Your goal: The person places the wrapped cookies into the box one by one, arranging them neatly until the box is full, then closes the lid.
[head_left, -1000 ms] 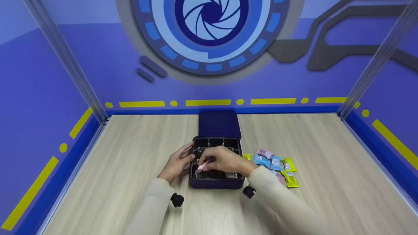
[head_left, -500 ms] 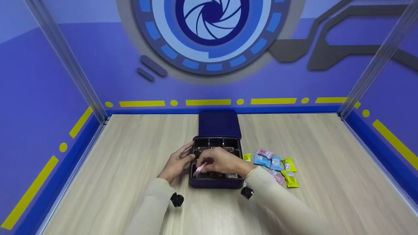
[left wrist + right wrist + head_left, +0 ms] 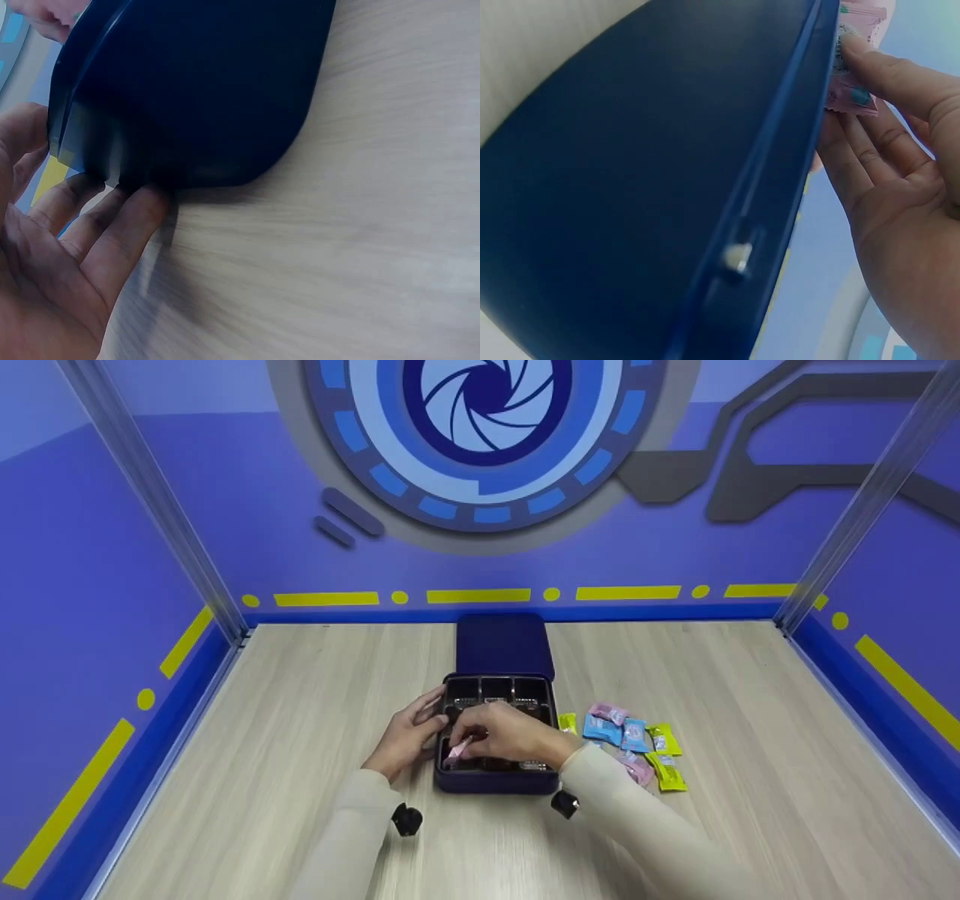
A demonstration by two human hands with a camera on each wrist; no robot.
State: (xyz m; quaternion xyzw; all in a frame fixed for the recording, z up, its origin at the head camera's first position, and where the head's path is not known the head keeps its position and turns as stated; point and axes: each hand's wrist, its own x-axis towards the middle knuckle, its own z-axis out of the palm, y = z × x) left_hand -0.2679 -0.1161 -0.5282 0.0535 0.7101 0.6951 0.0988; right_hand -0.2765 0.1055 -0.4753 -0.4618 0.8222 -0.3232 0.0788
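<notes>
A dark blue box point(image 3: 495, 784) sits on the table with its lid point(image 3: 504, 645) folded back behind it. Inside is a black tray divided into compartments. My right hand point(image 3: 506, 735) reaches over the box and pinches a pink wrapped candy point(image 3: 458, 752) at the front left compartment. In the right wrist view the candy point(image 3: 855, 60) shows between thumb and fingers at the rim. On the left, my left hand point(image 3: 405, 735) rests against the box wall, its fairly straight fingers point(image 3: 120, 240) touching the side. My right hand hides part of the tray.
Several pink, blue and yellow wrapped candies point(image 3: 634, 733) lie loosely to the right of the box, some partly behind the right sleeve. Blue printed panels point(image 3: 480, 566) stand along the back and both sides of the wooden table point(image 3: 322, 682).
My right hand has shifted slightly left and down with the pink candy, towards the front left compartment. The left hand and the box have stayed in place.
</notes>
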